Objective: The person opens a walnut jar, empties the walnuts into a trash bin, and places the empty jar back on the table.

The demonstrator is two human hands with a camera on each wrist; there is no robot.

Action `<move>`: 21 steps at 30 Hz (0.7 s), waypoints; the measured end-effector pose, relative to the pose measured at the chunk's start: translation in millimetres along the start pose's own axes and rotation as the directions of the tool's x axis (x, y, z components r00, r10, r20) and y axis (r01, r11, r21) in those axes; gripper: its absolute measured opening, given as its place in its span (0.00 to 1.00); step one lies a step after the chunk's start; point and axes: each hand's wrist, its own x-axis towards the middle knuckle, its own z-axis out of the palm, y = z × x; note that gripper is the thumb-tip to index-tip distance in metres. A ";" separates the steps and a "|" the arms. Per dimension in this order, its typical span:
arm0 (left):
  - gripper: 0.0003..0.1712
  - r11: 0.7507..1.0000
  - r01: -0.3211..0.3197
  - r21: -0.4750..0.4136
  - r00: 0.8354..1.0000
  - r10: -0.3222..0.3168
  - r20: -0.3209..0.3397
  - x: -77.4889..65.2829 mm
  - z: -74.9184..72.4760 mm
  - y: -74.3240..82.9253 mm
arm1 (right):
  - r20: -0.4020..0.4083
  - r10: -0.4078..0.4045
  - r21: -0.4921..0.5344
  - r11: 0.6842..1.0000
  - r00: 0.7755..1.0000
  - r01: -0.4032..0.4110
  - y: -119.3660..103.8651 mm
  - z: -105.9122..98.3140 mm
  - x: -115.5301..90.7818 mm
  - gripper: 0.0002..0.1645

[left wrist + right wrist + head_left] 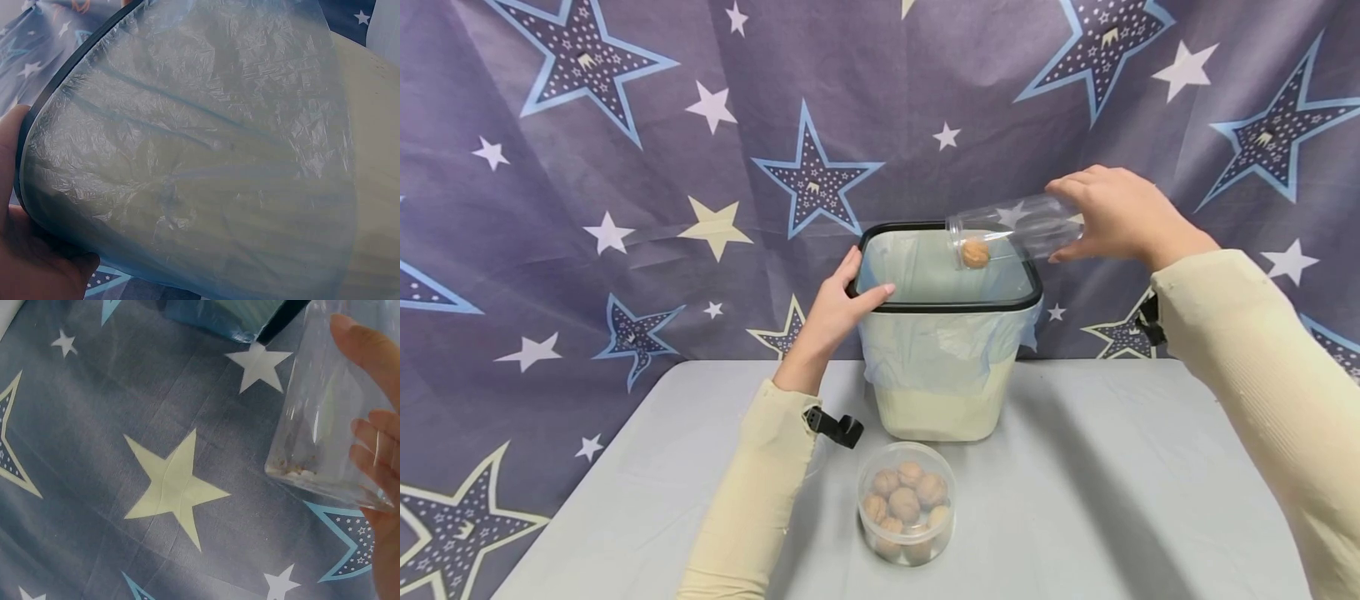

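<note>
A pale trash bin [936,417] with a black rim and a bluish plastic bag liner [940,346] stands on the table. My left hand [829,312] grips the bin's left front corner, its thumb over the rim. Above the bin's right side, my right hand [1123,215] holds a clear plastic jar [1037,218] by its base end. The jar lies nearly sideways, mouth to the left over the bin. One walnut [975,253] is at the jar's mouth. In the right wrist view, small brown crumbs [290,470] show at the bottom of the jar [312,425].
A round clear tub [950,475] with several walnuts [905,504] stands in front of the bin on the grey table [1075,517]. Behind the table hangs a star-patterned curtain [647,192]. A black wrist camera [835,427] sits on the left sleeve.
</note>
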 end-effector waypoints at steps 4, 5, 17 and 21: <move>0.49 1.000 -0.010 0.004 1.000 0.010 -0.001 0.6 -0.1 -1.5 | -0.001 0.002 -0.024 1.000 1.000 -0.002 -0.4 0.0 0.2 0.49; 0.49 1.000 -0.012 0.005 1.000 0.012 -0.001 0.8 -0.3 -1.8 | -0.003 0.003 -0.025 1.000 1.000 -0.003 -0.3 0.0 0.2 0.49; 0.49 1.000 -0.007 0.000 1.000 0.007 0.004 -0.2 -0.4 0.8 | -0.004 -0.003 -0.001 1.000 1.000 0.003 0.5 1.8 0.6 0.48; 0.49 1.000 -0.003 -0.002 1.000 0.003 0.001 0.1 -0.2 1.2 | -0.008 0.002 -0.016 1.000 1.000 -0.002 0.7 1.6 1.7 0.48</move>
